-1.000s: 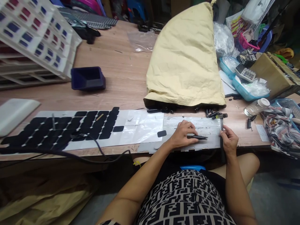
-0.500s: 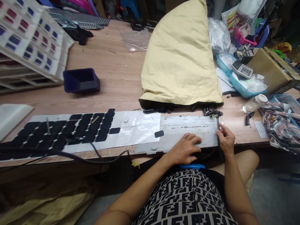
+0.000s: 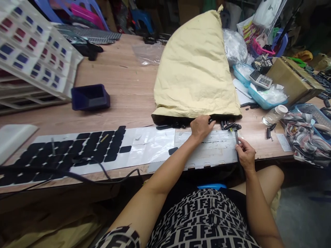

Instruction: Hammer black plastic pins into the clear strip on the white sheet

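Observation:
My right hand (image 3: 245, 154) is closed around the handle of a small hammer (image 3: 237, 137), which stands upright with its dark head on top, above the right end of a white-grey board (image 3: 214, 151). My left hand (image 3: 201, 127) reaches across that board to the mouth of a large yellow sack (image 3: 193, 69). Its fingers are curled among small black parts there; what they hold, if anything, is hidden. More black tube-like parts (image 3: 229, 125) lie between the sack and the hammer head.
Left along the table runs a white sheet (image 3: 150, 148) with rows of black rounded pieces (image 3: 90, 146), crossed by a black cable (image 3: 100, 165). Beyond it sit a dark purple bin (image 3: 90, 98) and a white crate (image 3: 38, 51). Rightward are a clear jar (image 3: 274, 115), blue baskets (image 3: 267, 98) and patterned cloth (image 3: 297, 137).
My left hand has moved forward from the near edge of the board to the sack's mouth, its fingers curling in. My right hand still holds the hammer upright. The view has shifted slightly.

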Motion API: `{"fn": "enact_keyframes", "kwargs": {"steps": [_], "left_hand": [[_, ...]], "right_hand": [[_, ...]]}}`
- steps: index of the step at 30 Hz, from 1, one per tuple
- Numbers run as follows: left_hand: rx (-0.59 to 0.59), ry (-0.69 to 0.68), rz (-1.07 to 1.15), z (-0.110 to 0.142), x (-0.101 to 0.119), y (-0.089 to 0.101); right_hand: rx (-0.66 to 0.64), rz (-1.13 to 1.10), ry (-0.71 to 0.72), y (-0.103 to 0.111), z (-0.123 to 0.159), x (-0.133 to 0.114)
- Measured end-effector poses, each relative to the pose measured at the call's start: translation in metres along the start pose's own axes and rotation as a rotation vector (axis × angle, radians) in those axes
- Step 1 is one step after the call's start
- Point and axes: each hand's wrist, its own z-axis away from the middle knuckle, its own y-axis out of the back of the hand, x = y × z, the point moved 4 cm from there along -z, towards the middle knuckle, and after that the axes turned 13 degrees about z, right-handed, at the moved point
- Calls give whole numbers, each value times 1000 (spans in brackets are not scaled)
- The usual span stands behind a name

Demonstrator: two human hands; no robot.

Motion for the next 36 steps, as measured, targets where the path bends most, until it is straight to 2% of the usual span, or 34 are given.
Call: {"fn": "enact_keyframes", "kwargs": {"steps": [3,6,10,14,17,20,22,26,28,32,36], "left_hand": [[-31,54,-81,-13,1,-7],[-60,77,-15,-7,-2,-1],[-183,-33,144,21,-10,14],[-311,-191,227,58,-22,14],[-297,-205,231,73,-30,8],[-274,-203,245,76,-32,4],[-279,-198,250,75,-32,3],[-276,-188,256,73,-33,4],[-272,-189,258,74,-33,3],[-275,-196,273,74,-34,2],[-272,-189,270,73,-34,2]], "right_hand": [[-6,8,6,0,0,-1],[-10,9,8,0,1,-1],[-10,13,22,-1,1,1],[-6,14,43,-1,0,4],[41,39,108,4,4,-2],[86,110,249,10,15,-22],[58,119,335,10,25,-39],[-153,80,441,-1,45,-71],[-187,96,491,-6,51,-80],[-150,205,551,-10,55,-83],[-142,236,539,-7,53,-80]]}}
